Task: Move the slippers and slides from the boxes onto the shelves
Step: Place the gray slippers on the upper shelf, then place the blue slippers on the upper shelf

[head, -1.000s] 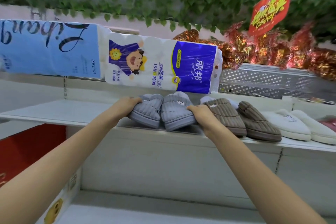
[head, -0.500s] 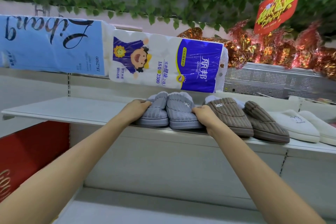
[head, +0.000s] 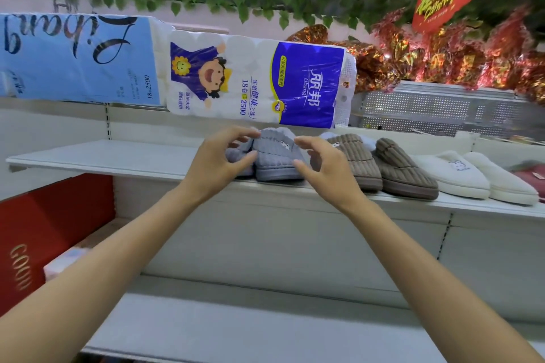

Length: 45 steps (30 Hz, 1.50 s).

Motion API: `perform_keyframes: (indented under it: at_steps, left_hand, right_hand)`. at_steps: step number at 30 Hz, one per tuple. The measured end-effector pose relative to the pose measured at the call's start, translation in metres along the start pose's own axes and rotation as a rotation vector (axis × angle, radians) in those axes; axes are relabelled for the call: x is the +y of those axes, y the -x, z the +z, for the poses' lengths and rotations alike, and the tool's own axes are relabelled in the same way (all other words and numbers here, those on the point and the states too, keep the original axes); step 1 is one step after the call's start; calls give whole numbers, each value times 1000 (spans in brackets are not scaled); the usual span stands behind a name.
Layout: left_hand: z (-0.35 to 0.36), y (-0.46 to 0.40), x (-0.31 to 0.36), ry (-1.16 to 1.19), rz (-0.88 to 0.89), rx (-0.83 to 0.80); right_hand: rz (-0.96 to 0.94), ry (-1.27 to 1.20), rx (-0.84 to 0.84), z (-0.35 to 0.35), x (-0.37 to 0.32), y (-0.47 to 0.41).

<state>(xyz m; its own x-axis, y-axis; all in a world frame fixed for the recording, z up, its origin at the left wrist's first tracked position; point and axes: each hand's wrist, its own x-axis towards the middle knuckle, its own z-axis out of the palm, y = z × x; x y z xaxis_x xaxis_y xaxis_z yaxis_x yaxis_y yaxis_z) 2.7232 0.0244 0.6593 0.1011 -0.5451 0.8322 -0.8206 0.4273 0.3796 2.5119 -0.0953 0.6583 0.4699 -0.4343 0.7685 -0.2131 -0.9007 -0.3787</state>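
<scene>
Grey ribbed fabric slippers [head: 272,158] sit as a pair on the white shelf [head: 103,158], toes toward the shelf's front edge, just beside a brown ribbed pair [head: 380,166] and, further right, a cream fleece pair [head: 474,177]. A person's left hand [head: 219,160] and right hand [head: 323,169] hover in front of the grey pair, one at each side, fingers loosely curled and spread, gripping nothing. The left hand hides most of the left grey slipper; whether any fingertip brushes the fabric cannot be told. Above the slippers hangs a pack of toilet rolls [head: 256,79] with a cartoon child on its wrapper. A red carton [head: 53,233] stands at lower left, under the shelf.

Judging by their plush look, the slippers are probably light, soft and easy to squash, with a firmer sole rim along the bottom. They should not be slippery or breakable. A sensible hold would be a pinch across the heel or around the sole edge, or both slippers pressed together between the two palms, since the soft uppers would give under a fingertip grip.
</scene>
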Motion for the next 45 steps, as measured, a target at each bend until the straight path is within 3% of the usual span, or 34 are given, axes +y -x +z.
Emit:
perform_keyframes:
  at_steps: [5, 13, 19, 32, 39, 45]
  left_hand:
    - [32, 29, 43, 122, -6, -24]
    - [107, 90, 95, 277, -23, -141]
    - [165, 143, 124, 379, -41, -303]
    - [284, 263, 178, 532, -298, -604]
    - [382, 328, 192, 486, -454, -802]
    - [476, 402, 186, 402, -665, -1023]
  right_hand:
    - [-87, -57, -24, -39, 5, 52]
    - [-33, -40, -95, -92, 28, 154]
    - [167, -14, -116, -125, 35, 240]
    - [639, -2, -198, -168, 66, 428]
    - [899, -89, -299, -175, 131, 541]
    - [1234, -192, -274, -159, 211, 662]
